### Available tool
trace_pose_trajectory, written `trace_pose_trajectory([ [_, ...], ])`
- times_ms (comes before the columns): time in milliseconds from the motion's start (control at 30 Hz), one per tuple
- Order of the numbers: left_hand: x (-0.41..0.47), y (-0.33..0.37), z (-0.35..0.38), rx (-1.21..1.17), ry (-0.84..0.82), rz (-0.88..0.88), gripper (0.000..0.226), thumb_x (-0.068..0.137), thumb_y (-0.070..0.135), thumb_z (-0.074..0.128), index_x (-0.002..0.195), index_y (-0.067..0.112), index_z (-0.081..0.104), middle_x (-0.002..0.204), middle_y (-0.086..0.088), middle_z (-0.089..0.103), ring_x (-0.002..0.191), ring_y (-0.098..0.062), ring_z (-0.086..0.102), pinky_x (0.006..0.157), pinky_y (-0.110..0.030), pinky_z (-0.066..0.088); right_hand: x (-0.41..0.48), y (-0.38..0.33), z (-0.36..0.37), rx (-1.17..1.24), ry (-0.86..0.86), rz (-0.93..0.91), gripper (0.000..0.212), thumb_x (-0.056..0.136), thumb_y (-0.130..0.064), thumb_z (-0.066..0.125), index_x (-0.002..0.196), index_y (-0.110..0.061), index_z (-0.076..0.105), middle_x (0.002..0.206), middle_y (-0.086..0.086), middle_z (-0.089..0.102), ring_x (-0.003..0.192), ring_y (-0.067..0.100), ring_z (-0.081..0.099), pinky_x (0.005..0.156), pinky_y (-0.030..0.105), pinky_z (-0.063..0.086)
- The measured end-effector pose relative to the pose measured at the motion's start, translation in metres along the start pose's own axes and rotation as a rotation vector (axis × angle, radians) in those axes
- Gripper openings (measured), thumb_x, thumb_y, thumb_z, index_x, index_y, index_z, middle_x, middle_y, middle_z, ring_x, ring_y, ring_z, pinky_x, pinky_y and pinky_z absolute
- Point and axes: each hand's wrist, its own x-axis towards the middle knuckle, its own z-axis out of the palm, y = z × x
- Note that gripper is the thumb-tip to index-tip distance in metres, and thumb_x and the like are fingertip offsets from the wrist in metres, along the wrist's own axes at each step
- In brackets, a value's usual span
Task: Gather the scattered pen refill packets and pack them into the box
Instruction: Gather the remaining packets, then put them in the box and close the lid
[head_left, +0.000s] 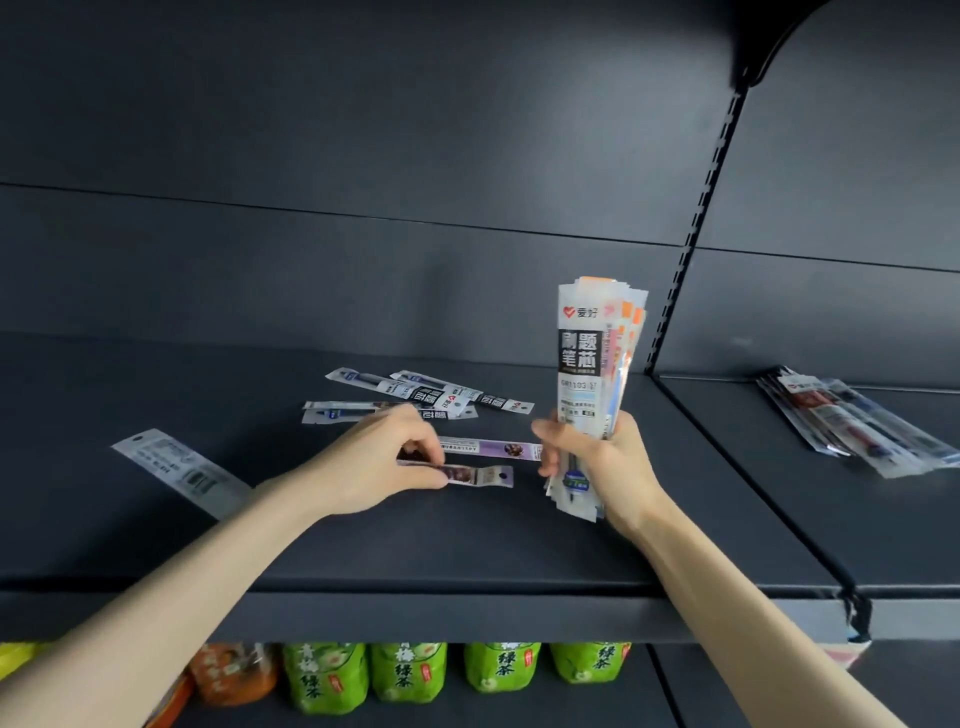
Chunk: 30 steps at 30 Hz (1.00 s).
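The gathering looks partly done; the packing has not begun, and no box shows anywhere in the view. The right hand (597, 462) is clamped round an upright bundle of packets (587, 358), fingers curled about its lower half, held above the shelf (467, 540). The left hand (382, 462) reaches across and pinches one end of a purple packet (470, 475) that lies flat on the shelf, just beside the bundle; whether that packet has left the surface I cannot tell. Left to collect: a second purple packet (488, 448) just behind the first; a loose cluster of black-and-white packets (415, 397) farther back, overlapping one another; a grey packet (176, 467) well apart at the left, partly hidden by the left forearm; and a fanned pile of packets (852, 426) on the neighbouring shelf section to the right. Green bottles (410, 670) stand on the level below. By my reckoning roughly half the packets are in hand; the rest must be picked up before anything goes into a box.
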Motion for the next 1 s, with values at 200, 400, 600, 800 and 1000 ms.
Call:
trace_pose_trajectory([
  [200,0.042,0.009,0.007,-0.003,-0.103,-0.049,0.025,0.071,0.032,0.079,0.085,0.033,0.059,0.101,0.007,0.058,0.095,-0.014,0.056,0.090,-0.038,0.046,0.000,0.003,-0.002,0.037,0.067,0.012,0.015,0.068,-0.010,0.065,0.060,-0.009,0.052,0.048,0.007,0.047,0.043,0.020,0.044,0.053,0.034,0.046],
  [400,0.055,0.023,-0.002,-0.025,-0.312,-0.093,0.015,0.077,0.018,0.075,0.090,0.015,0.068,0.072,0.003,0.062,0.063,-0.013,0.053,0.066,-0.026,0.041,0.000,0.001,-0.001,0.031,0.027,0.013,0.022,0.074,-0.006,0.065,0.057,-0.013,0.053,0.048,0.005,0.050,0.043,0.018,0.045,0.054,0.034,0.047],
  [600,0.043,0.030,0.000,-0.473,0.222,-0.118,0.018,0.075,0.021,0.077,0.068,0.008,0.066,0.060,-0.003,0.058,0.056,-0.014,0.049,0.055,-0.026,0.038,0.000,0.000,0.000,0.053,-0.010,0.054,0.018,0.083,-0.007,0.070,0.071,-0.008,0.057,0.055,0.008,0.054,0.048,0.019,0.052,0.056,0.033,0.050],
  [800,0.024,0.066,0.003,-0.889,0.353,-0.028,0.037,0.064,0.031,0.076,0.082,0.000,0.068,0.074,-0.006,0.068,0.069,-0.010,0.064,0.068,-0.020,0.052,0.002,-0.005,0.008,0.173,-0.192,0.079,0.026,0.070,-0.020,0.077,0.090,-0.009,0.064,0.071,0.000,0.069,0.066,0.019,0.064,0.065,0.030,0.055],
  [1000,0.022,0.075,0.006,-0.900,0.389,0.013,0.040,0.059,0.034,0.076,0.066,-0.003,0.061,0.066,-0.003,0.069,0.065,-0.010,0.065,0.065,-0.021,0.052,-0.001,-0.012,0.024,0.124,-0.331,0.055,0.025,0.067,-0.007,0.073,0.088,-0.020,0.067,0.074,-0.007,0.069,0.074,0.011,0.068,0.068,0.025,0.054],
])
